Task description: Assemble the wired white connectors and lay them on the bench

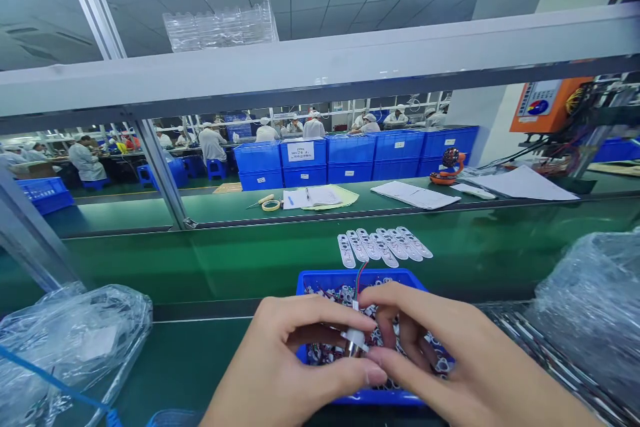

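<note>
Just above the blue bin, my left hand (pixel 305 353) pinches a small white-and-metal cylindrical part with wires (pixel 355 340) between thumb and forefinger. Its thin red, green and dark wires rise from the top. My right hand (pixel 430 340) closes in on the same part from the other side, its thumb at the lower end and its forefinger by the wire end. The right fingers' exact contact is partly hidden. Beneath both hands, the blue bin (pixel 367 399) holds many small wired parts with white rings.
Several flat white oval pieces (pixel 380 247) lie on the green belt (pixel 240 260) behind the bin. Plastic bags (pixel 115 320) sit at left, more wrap (pixel 590 287) at right beside thin rods (pixel 560 353). Papers (pixel 415 194), tape (pixel 271 205) and a small orange fan (pixel 449 170) rest beyond.
</note>
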A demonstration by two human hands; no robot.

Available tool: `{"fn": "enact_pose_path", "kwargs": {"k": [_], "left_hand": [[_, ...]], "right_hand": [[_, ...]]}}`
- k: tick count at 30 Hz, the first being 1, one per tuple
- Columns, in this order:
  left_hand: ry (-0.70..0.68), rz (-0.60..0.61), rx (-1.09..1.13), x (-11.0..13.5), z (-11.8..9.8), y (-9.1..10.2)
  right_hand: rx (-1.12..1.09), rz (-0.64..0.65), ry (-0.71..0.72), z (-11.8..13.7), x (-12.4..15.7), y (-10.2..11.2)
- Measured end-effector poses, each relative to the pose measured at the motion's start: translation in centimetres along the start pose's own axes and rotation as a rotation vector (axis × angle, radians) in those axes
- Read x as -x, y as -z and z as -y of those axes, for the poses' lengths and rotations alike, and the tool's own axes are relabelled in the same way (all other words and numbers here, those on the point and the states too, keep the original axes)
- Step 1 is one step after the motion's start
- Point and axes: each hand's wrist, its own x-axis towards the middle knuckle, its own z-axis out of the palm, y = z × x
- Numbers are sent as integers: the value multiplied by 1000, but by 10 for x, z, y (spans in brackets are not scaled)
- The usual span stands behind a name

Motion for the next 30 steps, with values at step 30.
{"fn": "enact_pose_path", "kwargs": {"k": [30], "left_hand": [[120,125,-116,6,-1,14]], "right_hand": [[184,-205,262,-7,11,12]]}}
